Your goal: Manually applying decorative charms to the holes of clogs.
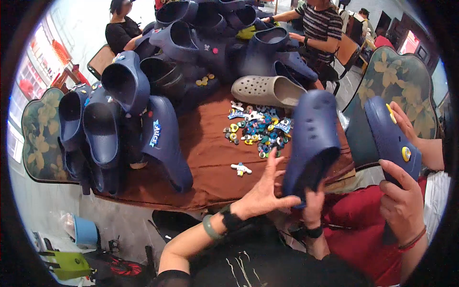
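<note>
A dark blue clog (313, 129) stands toe up over the table's front right edge, slightly blurred. My right hand (313, 208) grips this clog low at its heel opening; its fingers are partly hidden and blurred. My left hand (263, 191) has its fingers spread beside the clog's left side, with the thumb near the heel. A pile of small colourful shoe charms (262, 131) lies behind my left hand. Closer to me, a single white charm (241, 169) sits apart on the brown cloth (210, 148).
Several blue clogs (100, 129) stack up at the left, more (179, 40) at the back. Behind the charms is a beige clog (267, 91). At my right, a co-worker's hands (404, 201) hold another blue clog (389, 136) with yellow charms. Two people sit across the table.
</note>
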{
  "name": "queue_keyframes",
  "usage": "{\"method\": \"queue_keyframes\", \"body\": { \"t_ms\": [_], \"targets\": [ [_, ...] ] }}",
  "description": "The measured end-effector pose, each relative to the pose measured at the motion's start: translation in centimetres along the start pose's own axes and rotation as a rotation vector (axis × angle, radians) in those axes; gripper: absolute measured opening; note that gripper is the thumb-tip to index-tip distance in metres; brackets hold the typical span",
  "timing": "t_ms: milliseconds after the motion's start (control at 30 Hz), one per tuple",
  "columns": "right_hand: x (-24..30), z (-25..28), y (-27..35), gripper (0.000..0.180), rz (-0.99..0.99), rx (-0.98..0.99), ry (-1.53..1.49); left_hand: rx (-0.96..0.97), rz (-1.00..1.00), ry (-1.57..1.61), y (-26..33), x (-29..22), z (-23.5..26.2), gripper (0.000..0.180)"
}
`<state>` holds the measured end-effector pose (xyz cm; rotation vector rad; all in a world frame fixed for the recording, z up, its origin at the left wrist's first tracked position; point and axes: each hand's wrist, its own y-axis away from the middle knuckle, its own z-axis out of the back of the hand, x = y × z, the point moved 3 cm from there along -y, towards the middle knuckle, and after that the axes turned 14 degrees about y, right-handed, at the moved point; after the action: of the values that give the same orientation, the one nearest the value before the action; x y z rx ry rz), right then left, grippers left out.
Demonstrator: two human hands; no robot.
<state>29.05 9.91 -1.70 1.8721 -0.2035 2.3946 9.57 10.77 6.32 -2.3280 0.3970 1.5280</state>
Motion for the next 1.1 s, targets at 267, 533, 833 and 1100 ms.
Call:
{"method": "queue_keyframes", "body": {
  "t_ms": [267, 533, 833, 1100],
  "targets": [
    [2.7, -11.6, -3.3, 0.036, 0.651, 0.371, 0.456, -0.467, -0.116, -0.552, 11.4, -2.7, 7.1, 0.082],
    [1.6, -16.7, -5.2, 0.024, 1.028, 0.431, 0.805, -0.444, 0.031, -0.466, 15.0, -1.4, 9.4, 0.081],
    [8.6, -13.6, -7.5, 0.036, 0.851, 0.221, 0.563, -0.531, -0.029, -1.16, 14.0, -3.1, 8.3, 0.097],
    [12.9, -22.9, -7.4, 0.021, 1.163, 0.773, 0.397, -0.333, 0.004, -1.63, 13.7, 2.5, 6.1, 0.067]
  ]
}}
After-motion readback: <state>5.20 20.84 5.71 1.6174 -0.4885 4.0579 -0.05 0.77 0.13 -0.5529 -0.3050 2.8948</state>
